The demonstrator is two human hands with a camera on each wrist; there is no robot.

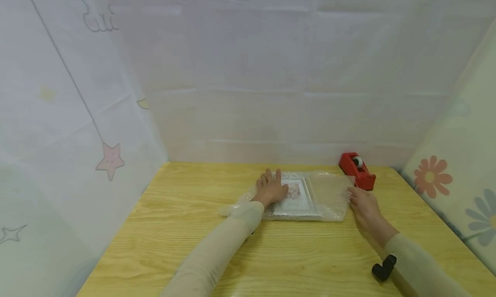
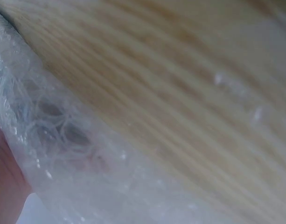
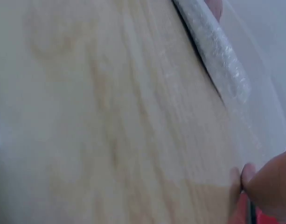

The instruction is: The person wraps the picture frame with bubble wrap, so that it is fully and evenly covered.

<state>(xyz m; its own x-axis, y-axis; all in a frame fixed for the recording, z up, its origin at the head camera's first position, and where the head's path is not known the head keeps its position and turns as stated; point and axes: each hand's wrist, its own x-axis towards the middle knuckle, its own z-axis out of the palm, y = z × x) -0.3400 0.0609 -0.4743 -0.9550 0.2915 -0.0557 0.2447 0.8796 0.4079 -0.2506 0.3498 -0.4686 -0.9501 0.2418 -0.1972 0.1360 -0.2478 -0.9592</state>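
Observation:
A white picture frame point(image 1: 307, 199) with a pinkish picture lies flat on the wooden table point(image 1: 186, 236), within a sheet of clear bubble wrap point(image 1: 331, 193). Fingers spread, my left hand point(image 1: 271, 190) rests on the wrapped frame's left part and hides some of it. My right hand point(image 1: 364, 205) pinches the right edge of the bubble wrap, beyond the frame. Thumb and finger point(image 3: 268, 184) meet at the film's edge in the right wrist view. The left wrist view catches the wrap point(image 2: 101, 172) close up along the table, with part of the left hand at its edge.
A red tape dispenser point(image 1: 357, 173) with a roll in it stands at the back right, just behind the right hand and close to the wrap's corner. A pale sheet wall point(image 1: 248, 116) rises at the table's back edge, with printed sheets at both sides.

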